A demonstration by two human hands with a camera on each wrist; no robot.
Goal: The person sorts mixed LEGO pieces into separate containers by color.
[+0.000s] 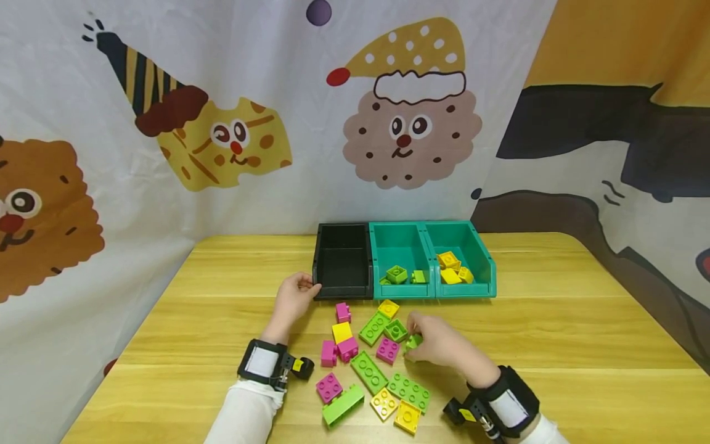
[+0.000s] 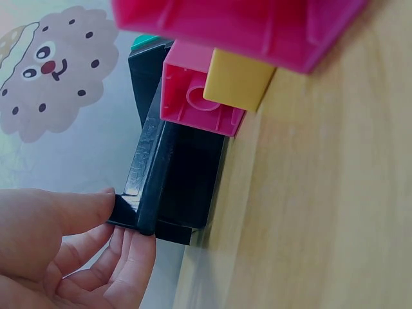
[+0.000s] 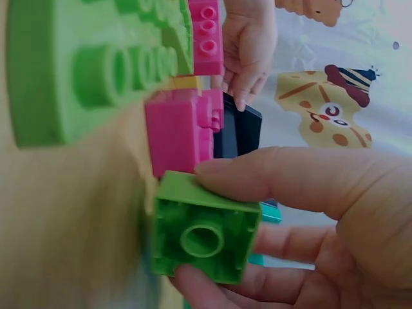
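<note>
My left hand pinches the front left corner of the black bin, thumb on top and fingers beneath, as the left wrist view shows. In my right hand a small green toy brick is held between thumb and fingers, its hollow underside toward the right wrist camera. Just left of that hand lie a magenta brick and a green square brick. A magenta brick sits in front of the black bin, with a yellow brick behind it toward me.
Beside the black bin, a teal bin contains green bricks, and another teal bin contains yellow bricks. Several loose bricks, such as a long green one, lie on the wooden table. A printed curtain hangs behind.
</note>
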